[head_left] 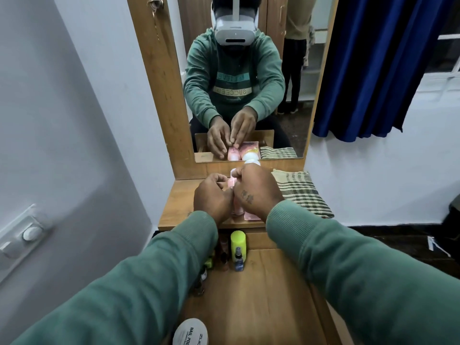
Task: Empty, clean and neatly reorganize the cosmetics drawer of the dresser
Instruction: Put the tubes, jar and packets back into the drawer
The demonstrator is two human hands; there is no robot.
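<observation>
Emptying stage, partly complete. The left hand [214,195] and right hand [256,190] both grip the pink tubes [232,181], which stand on the worktop [179,202] near the checked cloth [301,192]. The open drawer [261,295] holds several bottles [238,241] along its left side. Cleaning and reorganizing are not yet done.

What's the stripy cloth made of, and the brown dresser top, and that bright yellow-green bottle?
The striped green-and-cream cloth looks like woven cotton: soft folds, matte surface. The brown dresser top looks like wood or wood-look laminate: grain lines, slight sheen. The yellow-green cylindrical bottle seems plastic: smooth, even colour, soft shine.
</observation>
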